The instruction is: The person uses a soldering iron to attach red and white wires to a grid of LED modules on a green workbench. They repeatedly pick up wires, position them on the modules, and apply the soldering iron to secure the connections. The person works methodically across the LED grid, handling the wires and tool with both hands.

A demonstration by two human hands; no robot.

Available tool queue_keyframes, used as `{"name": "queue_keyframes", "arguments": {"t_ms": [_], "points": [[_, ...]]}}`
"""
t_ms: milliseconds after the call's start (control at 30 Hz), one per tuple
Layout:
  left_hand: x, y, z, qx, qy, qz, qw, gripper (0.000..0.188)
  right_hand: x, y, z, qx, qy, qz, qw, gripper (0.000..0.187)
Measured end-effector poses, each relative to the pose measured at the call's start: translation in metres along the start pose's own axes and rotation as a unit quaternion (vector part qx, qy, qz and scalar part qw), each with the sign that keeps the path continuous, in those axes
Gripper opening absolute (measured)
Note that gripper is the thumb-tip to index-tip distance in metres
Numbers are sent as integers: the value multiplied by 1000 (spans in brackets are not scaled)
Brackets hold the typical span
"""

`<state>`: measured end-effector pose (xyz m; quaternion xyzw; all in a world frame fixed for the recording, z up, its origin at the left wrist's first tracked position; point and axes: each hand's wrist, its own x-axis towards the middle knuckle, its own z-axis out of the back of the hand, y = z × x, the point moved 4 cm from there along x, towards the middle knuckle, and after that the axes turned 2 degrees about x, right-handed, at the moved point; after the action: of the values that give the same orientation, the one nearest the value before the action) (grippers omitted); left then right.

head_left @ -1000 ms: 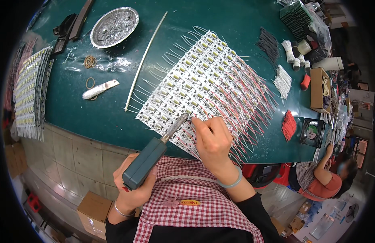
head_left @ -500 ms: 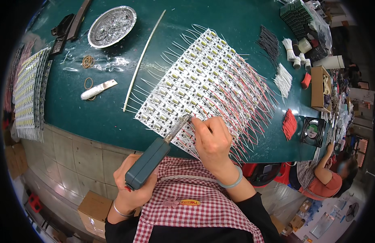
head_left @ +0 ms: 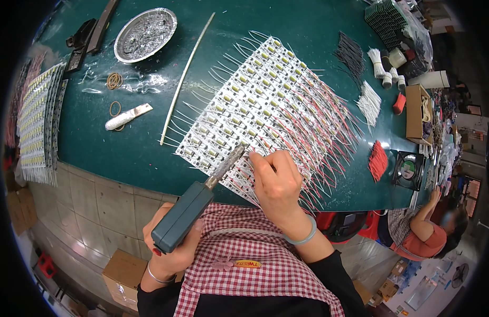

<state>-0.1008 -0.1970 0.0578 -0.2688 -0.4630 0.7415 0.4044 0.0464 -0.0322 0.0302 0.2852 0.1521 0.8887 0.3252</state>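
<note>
My left hand (head_left: pixel 173 238) grips a soldering iron (head_left: pixel 184 215) with a boxy dark green body. Its metal barrel slants up and right, with the tip over a panel of small white circuit boards (head_left: pixel 223 124). Just right of the tip, my right hand (head_left: pixel 276 179) is closed in a pinch at the panel's near part, seemingly on a thin wire whose end is hidden by the fingers. Each board carries a yellowish component. Red and white wires (head_left: pixel 318 142) fan out from the panel's right side, and thin white wires stick out along its left edge.
On the green table (head_left: pixel 112 174) lie a foil-like metal bowl (head_left: pixel 146 35), a long thin strip (head_left: pixel 187 79), rubber bands (head_left: pixel 114 81) and a white-wrapped tool (head_left: pixel 128 117). More panels (head_left: pixel 38 121) stand left. Wire bundles (head_left: pixel 378 161) and a small fan (head_left: pixel 408 170) lie right. A co-worker (head_left: pixel 426 232) sits beyond.
The soldering iron has shifted slightly left, and its tip now sits apart from my right fingertips. My right hand stays almost in place, pinching at the panel.
</note>
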Motion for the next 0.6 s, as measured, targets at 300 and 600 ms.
{"name": "queue_keyframes", "arguments": {"t_ms": [300,600], "points": [[3,-3,-4,-5,6,8,1000,22,0,-1,0,5,-1,2,1000,27],[5,-2,-8,2,12,16,1000,19,-1,-1,0,6,-3,2,1000,28]]}}
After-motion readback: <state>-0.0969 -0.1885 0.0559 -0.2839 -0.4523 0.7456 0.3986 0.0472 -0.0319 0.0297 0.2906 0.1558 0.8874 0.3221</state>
